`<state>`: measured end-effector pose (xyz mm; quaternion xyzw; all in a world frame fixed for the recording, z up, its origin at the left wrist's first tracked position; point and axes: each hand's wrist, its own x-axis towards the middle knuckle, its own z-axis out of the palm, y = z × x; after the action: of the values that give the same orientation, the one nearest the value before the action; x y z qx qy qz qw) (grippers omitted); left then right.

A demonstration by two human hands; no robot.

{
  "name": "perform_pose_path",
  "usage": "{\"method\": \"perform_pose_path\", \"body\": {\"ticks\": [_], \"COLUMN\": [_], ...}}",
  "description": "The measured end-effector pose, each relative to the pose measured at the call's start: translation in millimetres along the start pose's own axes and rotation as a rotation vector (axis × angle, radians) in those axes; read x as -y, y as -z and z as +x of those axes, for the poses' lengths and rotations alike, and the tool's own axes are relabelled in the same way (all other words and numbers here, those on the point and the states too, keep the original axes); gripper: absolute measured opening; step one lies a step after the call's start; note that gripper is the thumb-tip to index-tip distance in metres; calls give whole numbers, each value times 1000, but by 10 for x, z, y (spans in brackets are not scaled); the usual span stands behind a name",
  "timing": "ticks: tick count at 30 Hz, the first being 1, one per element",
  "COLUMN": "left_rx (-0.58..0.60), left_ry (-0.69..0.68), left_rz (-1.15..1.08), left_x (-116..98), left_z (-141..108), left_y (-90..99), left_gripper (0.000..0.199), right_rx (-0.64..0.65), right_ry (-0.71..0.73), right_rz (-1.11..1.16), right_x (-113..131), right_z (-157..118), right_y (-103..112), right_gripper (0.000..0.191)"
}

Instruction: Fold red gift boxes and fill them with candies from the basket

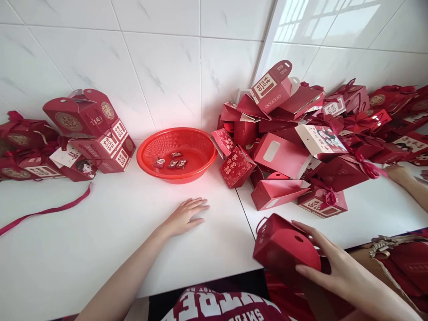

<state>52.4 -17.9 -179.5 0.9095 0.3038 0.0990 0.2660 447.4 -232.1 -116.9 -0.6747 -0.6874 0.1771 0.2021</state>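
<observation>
White counter (100,254), reaching past the red basket (177,179) on either side. Right of basket: big heap of red boxes (281,156), many gaping, at least one closed and bow-tied. Left of basket: upright stack (96,147), with ribboned boxes (25,138) beyond. Work looks partway to me: several tied, plenty open. Held box (284,245) is nearer the person than the basket, to its right, above the counter's near edge; long axis slants, lettered, corded end basketward, rounded flap toward the right hand (334,263), whose fingers clamp it. Flap apparently unfastened; contents, can't tell. Left hand (185,218) rests on the counter before the basket, fingers slightly apart, holding nothing. Smallest: a few wrapped sweets (180,164) inside the basket.
</observation>
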Motion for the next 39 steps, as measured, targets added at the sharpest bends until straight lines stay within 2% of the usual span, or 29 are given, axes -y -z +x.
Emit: {"method": "perform_pose_path", "body": {"ticks": [1,3,5,8,10,12,15,17,20,22,24,26,28,30,32,34,37,39], "left_rx": [-15,-57,-121,-253,-362,-482,-609,-685,-863,-925,-932,-899,-807,-700,-635,-578,-469,-416], "left_ry": [0,0,13,68,120,182,213,139,-37,-117,-148,-155,-164,-174,-156,-110,-72,-80], "left_rz": [-55,-175,-266,-325,-338,-328,-289,-192,57,159,217,286,328,316,277,229,180,157], "left_x": [-5,-18,-36,-74,-107,-136,-140,-106,-32,-1,0,-25,-64,-100,-122,-127,-110,-96], "left_z": [0,2,2,-12,-37,-77,-172,-258,-377,-413,-400,-351,-293,-248,-225,-219,-224,-227], "left_y": [2,30,105,317,498,669,832,857,794,711,613,514,427,365,335,336,375,404], "left_gripper": [48,45,40,42,44,42,36,32,38,40,39,37,36,37,36,34,35,44], "right_rx": [77,100,89,87,96,69,-12,-69,-90,-62,-50,-89,-153,-185,-153,-77,17,54], "right_ry": [104,255,330,466,514,526,552,554,540,563,608,664,723,780,829,847,798,770], "right_rz": [37,97,164,299,331,355,403,439,462,449,426,399,373,367,387,428,507,551], "right_x": [103,350,617,959,1125,1249,1357,1366,1294,1232,1193,1184,1192,1204,1213,1218,1217,1211], "right_z": [43,255,601,1178,1483,1693,1869,1922,1932,1912,1892,1881,1875,1868,1855,1840,1828,1831], "right_y": [42,43,-72,-317,-420,-464,-546,-678,-943,-1089,-1176,-1214,-1225,-1223,-1215,-1202,-1185,-1181], "right_gripper": [85,95,98,101,89,67,35,22,21,33,38,31,21,23,27,23,27,33]}}
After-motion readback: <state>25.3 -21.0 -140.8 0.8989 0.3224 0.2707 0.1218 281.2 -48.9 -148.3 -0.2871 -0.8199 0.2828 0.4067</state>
